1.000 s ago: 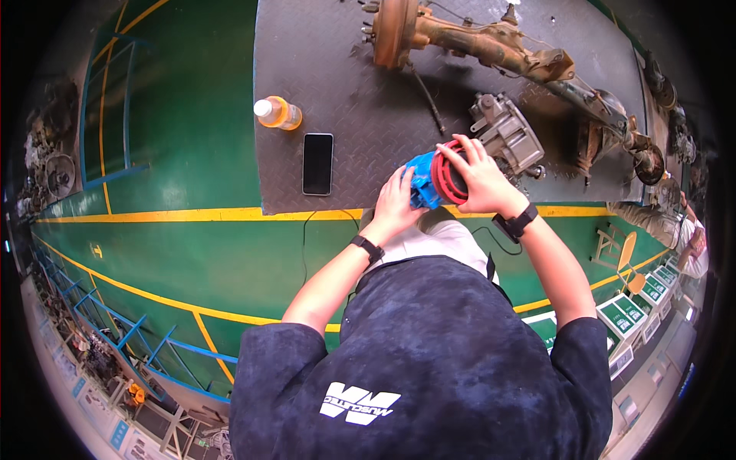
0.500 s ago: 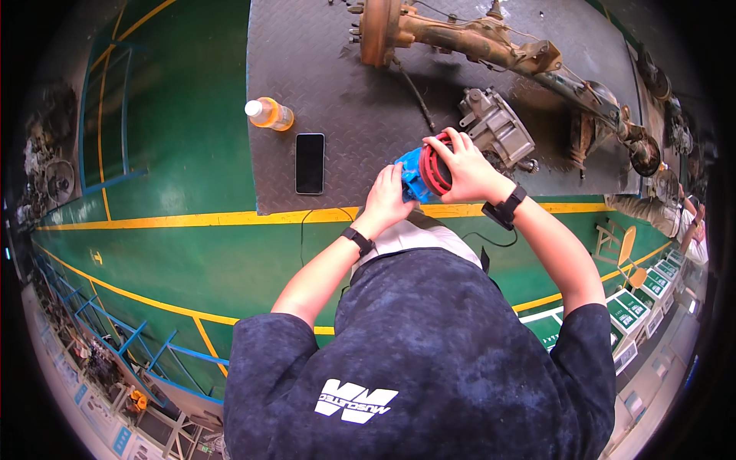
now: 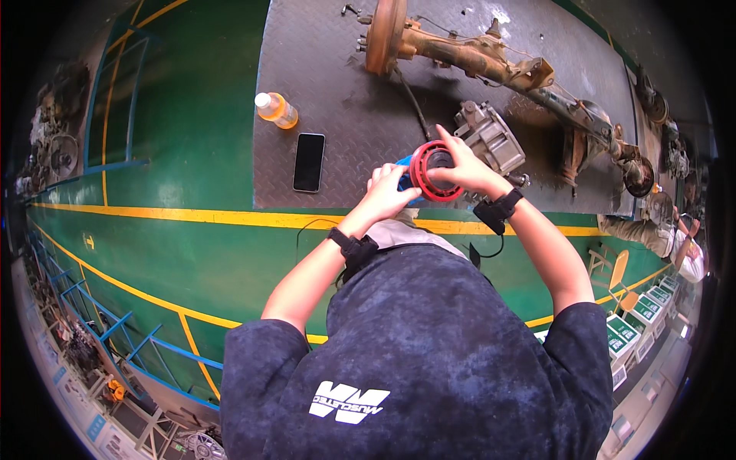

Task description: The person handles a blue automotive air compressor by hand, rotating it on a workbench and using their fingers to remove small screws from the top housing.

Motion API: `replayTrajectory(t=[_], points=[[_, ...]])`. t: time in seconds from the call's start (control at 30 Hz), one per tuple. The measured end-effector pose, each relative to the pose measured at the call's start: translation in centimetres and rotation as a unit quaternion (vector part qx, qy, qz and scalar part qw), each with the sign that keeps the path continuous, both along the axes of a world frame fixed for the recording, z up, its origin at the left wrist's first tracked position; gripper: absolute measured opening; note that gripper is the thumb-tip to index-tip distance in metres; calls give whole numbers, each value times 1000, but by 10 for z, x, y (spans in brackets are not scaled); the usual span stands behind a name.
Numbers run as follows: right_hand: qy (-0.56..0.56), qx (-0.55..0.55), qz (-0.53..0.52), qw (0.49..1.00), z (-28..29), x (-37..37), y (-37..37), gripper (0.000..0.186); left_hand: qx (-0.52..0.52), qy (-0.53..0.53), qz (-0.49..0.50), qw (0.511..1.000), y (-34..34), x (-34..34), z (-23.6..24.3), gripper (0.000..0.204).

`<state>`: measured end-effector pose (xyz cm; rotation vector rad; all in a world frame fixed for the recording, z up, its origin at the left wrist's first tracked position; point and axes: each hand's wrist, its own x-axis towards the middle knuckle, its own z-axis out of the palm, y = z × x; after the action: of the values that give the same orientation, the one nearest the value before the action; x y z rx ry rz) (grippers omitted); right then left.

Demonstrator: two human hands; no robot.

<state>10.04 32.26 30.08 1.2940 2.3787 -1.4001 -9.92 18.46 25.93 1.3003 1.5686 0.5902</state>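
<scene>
Between my hands, at the near edge of the metal table (image 3: 287, 77), is a blue part (image 3: 402, 163) with a red ring (image 3: 425, 188) on its right side, whose dark centre now faces upward. My left hand (image 3: 387, 190) grips it from the left, hiding much of the blue. My right hand (image 3: 468, 169) grips the ring from the right, thumb across its middle and index finger raised. Just beyond lies a grey metal housing (image 3: 494, 142).
A bottle of orange drink (image 3: 277, 111) and a black phone (image 3: 309, 162) lie left of my hands. A rusty axle assembly (image 3: 498, 61) spans the table's far part. Another person (image 3: 686, 253) is at the right, near yellow chairs (image 3: 617, 272).
The red ring has tilted so its open face shows more from above. My left hand has turned with it, and my right index finger has lifted away from the rim.
</scene>
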Motion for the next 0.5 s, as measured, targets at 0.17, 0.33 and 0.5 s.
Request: replayTrajectory(t=[0.17, 0.33, 0.5], points=[[110, -159, -174, 966, -33, 26, 14, 68, -24, 132, 18, 991, 38, 16, 23, 66], [49, -67, -187, 979, -55, 41, 4, 52, -118, 93, 2, 989, 58, 12, 27, 70], [3, 20, -223, 975, -63, 38, -15, 56, -90, 61, 15, 994, 60, 7, 12, 65]])
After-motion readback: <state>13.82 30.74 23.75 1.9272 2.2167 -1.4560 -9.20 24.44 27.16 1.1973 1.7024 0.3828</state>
